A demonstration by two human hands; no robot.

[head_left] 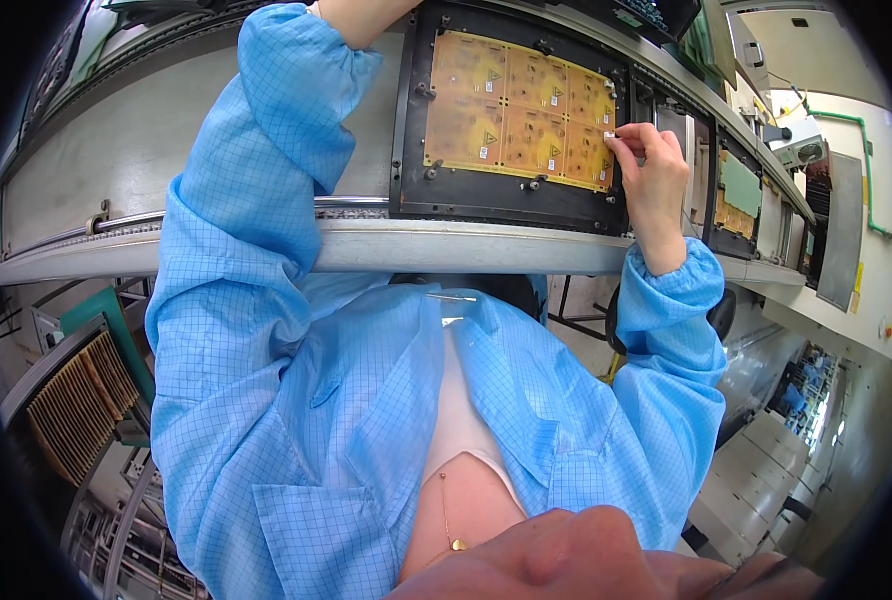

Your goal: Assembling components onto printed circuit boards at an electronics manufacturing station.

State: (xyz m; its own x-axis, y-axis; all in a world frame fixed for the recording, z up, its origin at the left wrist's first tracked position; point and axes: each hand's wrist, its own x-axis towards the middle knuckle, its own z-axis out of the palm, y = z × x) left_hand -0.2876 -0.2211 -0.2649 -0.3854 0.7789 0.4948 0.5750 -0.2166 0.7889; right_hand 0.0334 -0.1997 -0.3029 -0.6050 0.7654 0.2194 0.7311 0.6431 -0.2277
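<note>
A yellow-brown circuit board panel (506, 120), divided into several sections, lies in a black carrier frame (466, 194). Most sections bear a small white label and a dark triangular mark. Over the panel's right edge, the thumb and index finger of my right hand (654, 178) are pinched on a small white label (609, 136). The fingertips are at the surface of the near right section; whether the label is stuck down there I cannot tell. Of my left hand (366, 16), only the wrist part shows at the top edge, left of the carrier; its fingers are out of the picture.
The carrier sits on a conveyor with a metal front rail (466, 247). Further right on the line is another carrier with a green sheet (740, 186) over a board. Black clamps (432, 172) stand around the panel. A rack of brown boards (84, 408) is at the lower left.
</note>
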